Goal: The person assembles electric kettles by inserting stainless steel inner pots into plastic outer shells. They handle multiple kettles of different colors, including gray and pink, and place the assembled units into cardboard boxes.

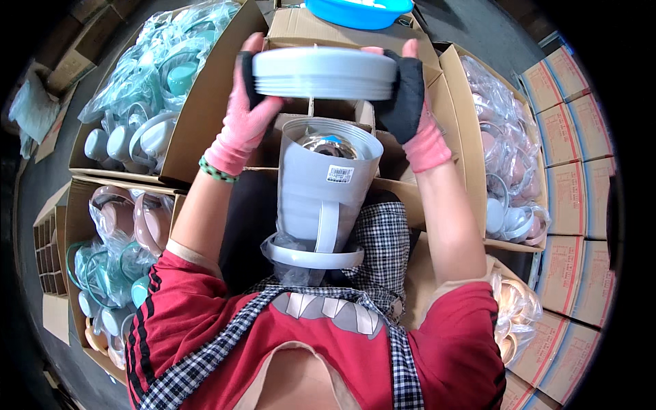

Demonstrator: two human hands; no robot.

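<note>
Between my two hands is a pale blue-grey round plastic piece [324, 74] with a ridged rim, seen edge-on and a little blurred. My left hand [251, 113], in a pink and black glove, is closed on its left edge. The right edge is gripped by my right hand [404, 96], gloved the same way. Just below, a grey jug-shaped vacuum flask body [311, 184] stands tilted at my lap, with a handle down its side and a barcode label [339, 174]. A shiny silvery liner [328, 145] shows in its open top. A pale carrying band [314, 257] lies round its lower end, by clear plastic film.
A divided cardboard box [345, 109] stands in front of me. Left are boxes of bagged green [181, 78] and pink [116, 219] flask parts; another open box [509, 150] is right. A blue basin [359, 12] sits beyond. Stacked cartons [564, 178] line the far right.
</note>
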